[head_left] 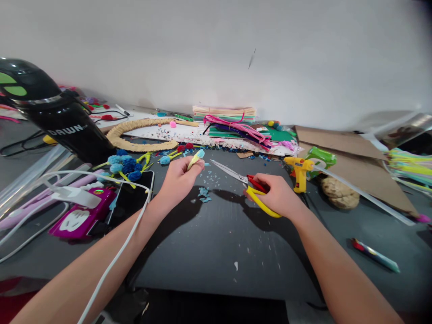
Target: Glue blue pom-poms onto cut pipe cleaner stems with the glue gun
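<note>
The left hand pinches a pom-pom stem; the right hand grips scissors. A glue gun stands right of centre, a phone lies at left.

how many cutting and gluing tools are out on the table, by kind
scissors: 1, yellow-handled, in the right hand
glue guns: 2, a yellow one and a green one behind it
total: 3
</note>
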`<move>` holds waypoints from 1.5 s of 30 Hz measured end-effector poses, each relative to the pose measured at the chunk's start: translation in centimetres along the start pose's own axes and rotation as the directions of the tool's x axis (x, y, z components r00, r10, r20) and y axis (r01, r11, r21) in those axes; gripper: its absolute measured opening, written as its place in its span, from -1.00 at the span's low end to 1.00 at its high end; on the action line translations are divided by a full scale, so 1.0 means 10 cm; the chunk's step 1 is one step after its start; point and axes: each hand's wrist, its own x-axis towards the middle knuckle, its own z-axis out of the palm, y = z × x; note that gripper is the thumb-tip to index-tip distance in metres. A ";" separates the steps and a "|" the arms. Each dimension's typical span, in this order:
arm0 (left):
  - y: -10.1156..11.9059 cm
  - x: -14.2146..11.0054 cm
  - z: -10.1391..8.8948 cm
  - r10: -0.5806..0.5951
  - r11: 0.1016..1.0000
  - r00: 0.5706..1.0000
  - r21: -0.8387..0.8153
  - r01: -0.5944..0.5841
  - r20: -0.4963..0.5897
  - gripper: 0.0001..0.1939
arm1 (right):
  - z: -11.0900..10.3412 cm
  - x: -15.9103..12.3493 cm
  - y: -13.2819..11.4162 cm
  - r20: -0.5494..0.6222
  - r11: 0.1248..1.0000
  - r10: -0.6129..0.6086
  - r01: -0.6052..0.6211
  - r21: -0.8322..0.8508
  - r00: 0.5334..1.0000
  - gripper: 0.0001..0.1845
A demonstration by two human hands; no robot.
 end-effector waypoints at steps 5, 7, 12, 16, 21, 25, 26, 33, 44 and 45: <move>-0.01 0.00 0.00 -0.042 0.999 0.999 -0.013 0.042 0.020 -0.68 | -0.01 0.01 -0.01 0.008 1.000 -0.004 0.004 -0.009 1.000 -0.63; -0.01 0.00 0.01 -0.054 0.998 0.998 -0.025 0.054 0.031 -0.69 | -0.01 0.01 -0.01 0.017 1.000 0.002 -0.001 -0.020 1.000 -0.66; -0.01 0.01 0.01 -0.056 0.998 0.998 -0.039 0.057 0.035 -0.71 | -0.01 0.01 -0.01 0.028 1.000 0.006 -0.005 -0.026 1.000 -0.68; -0.01 0.01 0.01 -0.063 0.997 0.997 -0.044 0.064 0.042 -0.72 | -0.03 0.01 -0.03 0.042 1.000 0.013 -0.012 -0.023 0.999 -0.69; -0.01 0.01 0.01 -0.063 0.997 0.997 -0.040 0.065 0.038 -0.72 | -0.04 0.01 -0.03 0.049 1.000 0.019 -0.018 -0.026 0.999 -0.71; -0.02 0.02 0.01 -0.077 0.996 0.996 -0.046 0.079 0.041 -0.71 | -0.02 0.01 -0.02 0.055 1.000 0.001 0.000 -0.025 0.998 -0.70; -0.02 0.02 0.01 -0.079 0.996 0.996 -0.047 0.081 0.044 -0.71 | -0.02 0.01 -0.02 0.055 1.000 -0.002 0.004 -0.025 0.998 -0.70; -0.03 0.02 0.02 -0.103 0.992 0.994 -0.074 0.106 0.045 -0.70 | 0.00 0.00 -0.02 -0.006 1.000 -0.005 0.005 -0.003 1.000 -0.61; -0.02 0.01 0.02 -0.108 0.991 0.991 -0.069 0.113 0.078 -0.68 | 0.00 0.00 -0.01 0.016 1.000 0.002 -0.001 -0.030 1.000 -0.69; -0.02 0.01 0.02 -0.105 0.991 0.991 -0.069 0.111 0.085 -0.68 | 0.00 0.00 -0.01 0.017 0.999 0.004 -0.003 -0.032 1.000 -0.70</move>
